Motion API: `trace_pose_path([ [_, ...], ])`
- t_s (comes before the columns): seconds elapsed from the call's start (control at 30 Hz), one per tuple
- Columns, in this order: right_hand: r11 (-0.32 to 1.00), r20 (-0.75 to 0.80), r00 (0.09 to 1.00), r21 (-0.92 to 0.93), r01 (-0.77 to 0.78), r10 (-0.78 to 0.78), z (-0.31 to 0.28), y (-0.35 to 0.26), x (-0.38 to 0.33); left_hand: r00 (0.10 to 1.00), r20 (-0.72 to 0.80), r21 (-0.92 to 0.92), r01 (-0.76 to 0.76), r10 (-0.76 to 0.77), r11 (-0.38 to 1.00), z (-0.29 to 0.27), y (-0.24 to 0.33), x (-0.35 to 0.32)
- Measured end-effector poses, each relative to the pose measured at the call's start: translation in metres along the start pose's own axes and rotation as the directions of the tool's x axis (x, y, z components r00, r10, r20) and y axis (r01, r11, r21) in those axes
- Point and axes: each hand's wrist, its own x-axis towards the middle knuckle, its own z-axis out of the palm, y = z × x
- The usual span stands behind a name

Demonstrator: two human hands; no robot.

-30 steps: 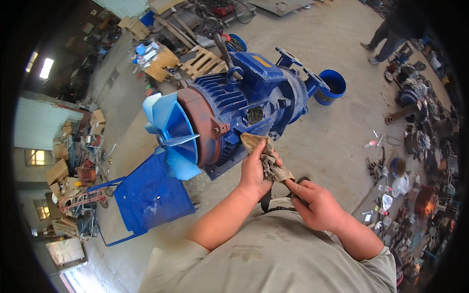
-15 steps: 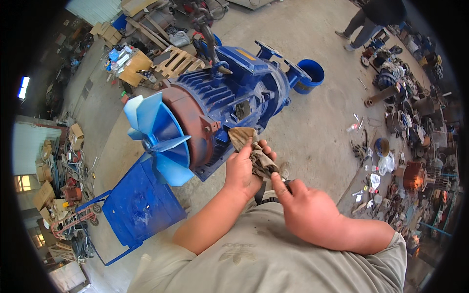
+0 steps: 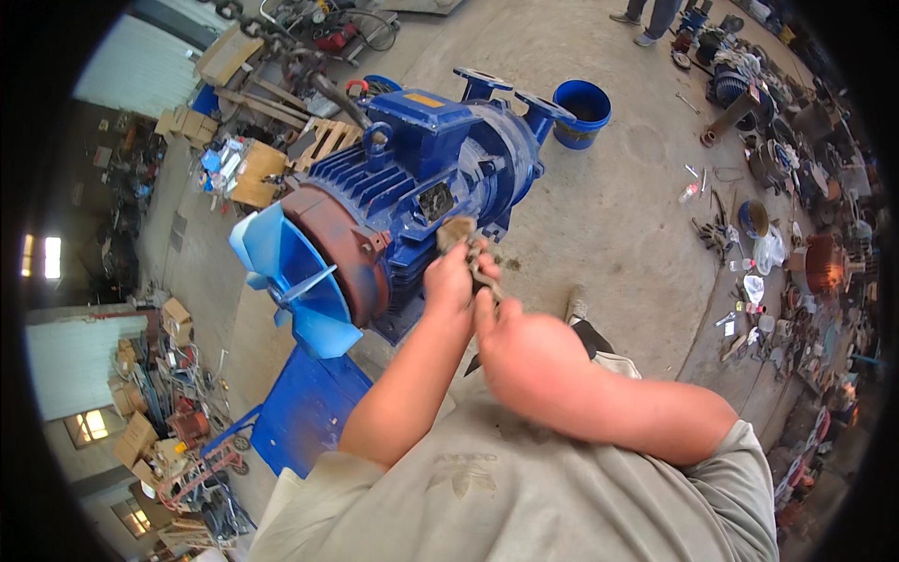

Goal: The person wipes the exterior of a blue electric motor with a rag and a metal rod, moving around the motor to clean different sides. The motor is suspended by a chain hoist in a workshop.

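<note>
**Hands close over a grubby part beside the blue motor**

Since the earlier frames both hands have risen nearer the camera, the right one now bulking large in the foreground, and the motor has slid up and to the right in the view.

Left fingers [image 3: 465,265] are curled tight round a small, dirty brown metal part [image 3: 459,231], whose upper end sticks out above the fist. A light strip or link [image 3: 483,273] hangs from it down between the two hands. The left hand [image 3: 454,281] is clenched on the part; the right hand [image 3: 529,351] sits just below and touching, its back turned to the camera. Its fingertips reach toward the strip, but whether they pinch it or merely rest against it cannot be told, since the knuckles hide them.

By my judgement the step in hand is working or cleaning that small piece, held up in front of the chest; the next move would call for the left grip to stay firm while the right turns or pulls at the lower end.

Behind the hands lies the big blue electric motor [image 3: 440,173] with its rust-red end plate and pale blue fan [image 3: 290,276]. A blue cover sheet [image 3: 304,417] lies on the concrete floor [image 3: 618,215] below, and a blue bucket [image 3: 581,110] stands beyond the motor.
</note>
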Motion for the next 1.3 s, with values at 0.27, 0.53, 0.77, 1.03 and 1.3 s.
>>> trace_pose_path([
  [0.27,0.99,0.15,0.98,-0.067,-0.124,0.133,0.03,-0.006,0.026,0.991,0.068,0.091,0.108,-0.115,0.99,-0.006,0.004,0.034],
  [0.53,0.999,-0.011,1.0,0.028,0.021,-0.02,0.018,-0.022,0.005,0.998,0.065,-0.207,0.03,-0.017,0.978,-0.032,0.011,-0.004],
  [0.77,0.993,0.005,0.993,-0.021,-0.115,0.115,0.044,-0.013,0.014,0.992,0.125,0.023,-0.031,0.028,0.999,-0.021,-0.001,0.038],
  [1.03,0.968,0.134,0.975,0.155,-0.198,0.177,0.058,-0.029,0.049,0.946,0.197,0.008,0.263,-0.259,0.965,-0.033,0.022,0.082],
  [1.3,0.962,0.06,0.961,0.036,-0.272,0.269,0.096,0.0,0.073,0.962,0.172,0.152,0.185,-0.21,0.971,-0.023,-0.006,0.156],
])
